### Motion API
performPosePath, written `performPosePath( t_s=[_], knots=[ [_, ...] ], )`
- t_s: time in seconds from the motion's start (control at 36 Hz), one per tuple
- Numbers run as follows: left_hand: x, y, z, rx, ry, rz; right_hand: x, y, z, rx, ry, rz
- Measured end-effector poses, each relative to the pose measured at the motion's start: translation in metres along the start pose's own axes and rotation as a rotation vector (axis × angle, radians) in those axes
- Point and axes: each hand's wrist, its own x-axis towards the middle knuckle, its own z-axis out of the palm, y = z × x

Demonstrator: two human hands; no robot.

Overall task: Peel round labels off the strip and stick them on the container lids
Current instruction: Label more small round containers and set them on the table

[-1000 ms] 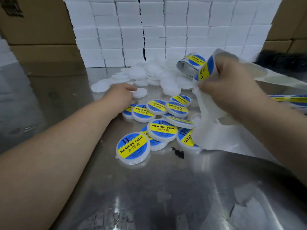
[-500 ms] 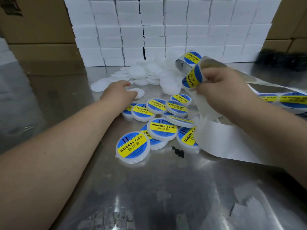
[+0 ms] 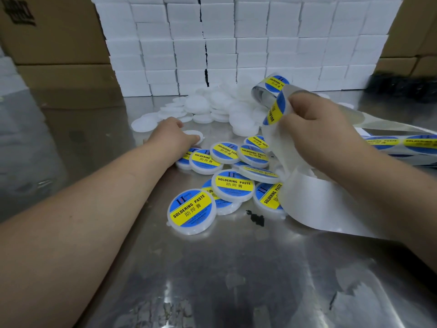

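My left hand (image 3: 170, 136) rests on a plain white lid (image 3: 194, 136) at the near edge of a heap of unlabelled white lids (image 3: 212, 107), fingers curled round it. My right hand (image 3: 316, 129) grips the label strip (image 3: 283, 91) and pinches a round blue-and-yellow label (image 3: 275, 112) that curls off its backing. Empty white backing paper (image 3: 319, 204) hangs down from that hand onto the table. Several labelled lids (image 3: 233, 185) reading SOLDERING PASTE lie in a pile between my hands.
The steel table (image 3: 212, 280) is shiny with a small black scrap (image 3: 256, 217) near the pile. A wall of white boxes (image 3: 236, 43) stands behind, with brown cartons (image 3: 52, 43) at the left. More labelled strip (image 3: 402, 143) trails off to the right.
My right hand has come down and left with the strip, and the label has peeled further off its backing. My left hand has slid slightly toward me on the plain lid.
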Motion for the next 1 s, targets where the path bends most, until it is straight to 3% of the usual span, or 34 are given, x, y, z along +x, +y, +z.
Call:
performPosePath(
  t_s=[0.44, 0.64, 0.75, 0.83, 0.92, 1.0],
  knots=[
    [-0.002, 0.004, -0.003, -0.092, 0.212, 0.052, 0.001, 0.003, 0.000, -0.006, -0.013, -0.063],
    [-0.025, 0.029, -0.014, -0.390, 0.348, 0.234, 0.000, 0.004, 0.000, 0.039, -0.010, -0.062],
    [-0.057, 0.056, -0.014, -0.579, 0.301, 0.392, 0.000, 0.004, 0.000, 0.017, 0.003, -0.064],
    [-0.078, 0.069, -0.011, -0.510, 0.238, 0.502, 0.000, 0.004, -0.001, 0.001, 0.004, -0.065],
    [-0.090, 0.072, -0.008, -0.282, 0.220, 0.634, 0.000, 0.003, 0.000, 0.012, -0.007, -0.074],
    [-0.095, 0.074, -0.005, -0.112, 0.229, 0.654, -0.001, 0.002, 0.001, 0.041, -0.012, -0.096]
  ],
)
